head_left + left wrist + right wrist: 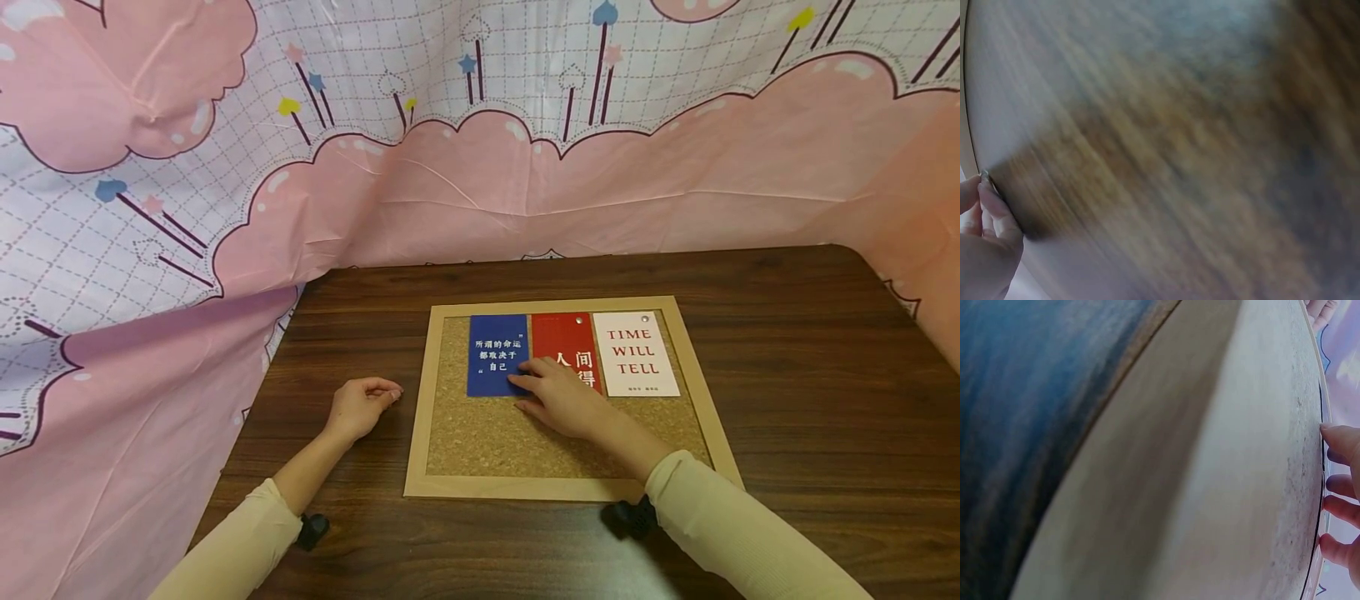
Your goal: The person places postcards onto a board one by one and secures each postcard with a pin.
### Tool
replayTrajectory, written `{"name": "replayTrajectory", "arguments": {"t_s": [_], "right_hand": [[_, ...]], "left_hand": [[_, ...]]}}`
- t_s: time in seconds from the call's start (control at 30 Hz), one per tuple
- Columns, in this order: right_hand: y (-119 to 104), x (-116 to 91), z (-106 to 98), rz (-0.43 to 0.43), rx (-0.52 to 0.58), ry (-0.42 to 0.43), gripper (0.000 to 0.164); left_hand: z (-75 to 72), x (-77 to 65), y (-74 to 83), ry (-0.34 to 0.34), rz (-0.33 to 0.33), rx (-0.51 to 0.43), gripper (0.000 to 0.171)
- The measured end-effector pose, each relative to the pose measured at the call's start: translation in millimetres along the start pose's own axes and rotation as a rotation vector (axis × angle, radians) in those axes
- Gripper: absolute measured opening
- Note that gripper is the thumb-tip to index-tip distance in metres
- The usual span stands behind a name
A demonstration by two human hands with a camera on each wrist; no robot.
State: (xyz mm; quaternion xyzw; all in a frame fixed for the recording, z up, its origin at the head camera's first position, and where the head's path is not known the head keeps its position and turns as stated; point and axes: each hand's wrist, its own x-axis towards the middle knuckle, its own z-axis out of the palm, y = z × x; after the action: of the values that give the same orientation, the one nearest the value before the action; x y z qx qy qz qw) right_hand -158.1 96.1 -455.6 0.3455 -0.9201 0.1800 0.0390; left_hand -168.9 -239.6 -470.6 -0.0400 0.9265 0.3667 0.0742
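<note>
A blue card (498, 342) with white writing lies on a wood-framed cork board (480, 442), left of a red card (558, 329) and a white card (636, 354). My right hand (566, 400) reaches across the board, its spread fingertips on the blue card's lower right edge, and covers part of the red card. Left of the frame, my left hand (360, 408) pinches a small shiny thumbtack (985, 175) between thumb and fingertip. In the right wrist view, the right fingers (1341, 509) rest down at the cards' level.
Silver tacks show at the top right corners of the red and white cards. The board lies on a dark wooden table (810, 375). Behind and at the left hangs a pink and white patterned cloth (465, 192). Bare cork spans the board's lower half.
</note>
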Motion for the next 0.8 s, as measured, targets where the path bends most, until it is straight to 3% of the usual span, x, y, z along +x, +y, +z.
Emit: {"name": "replayTrajectory", "arguments": {"t_s": [0.37,0.63,0.8], "right_hand": [[0.1,0.6,0.0,0.013,0.005,-0.01,0.04],[0.6,0.0,1.6,0.018,0.004,-0.012,0.04],[0.2,-0.2,0.8,0.02,-0.002,-0.011,0.04]], "left_hand": [[-0.2,-1.9,0.5,0.034,0.0,0.028,0.01],[-0.9,-2.0,2.6,0.011,0.025,0.02,0.009],[2.0,-3.0,3.2,0.06,0.009,0.013,0.008]]}}
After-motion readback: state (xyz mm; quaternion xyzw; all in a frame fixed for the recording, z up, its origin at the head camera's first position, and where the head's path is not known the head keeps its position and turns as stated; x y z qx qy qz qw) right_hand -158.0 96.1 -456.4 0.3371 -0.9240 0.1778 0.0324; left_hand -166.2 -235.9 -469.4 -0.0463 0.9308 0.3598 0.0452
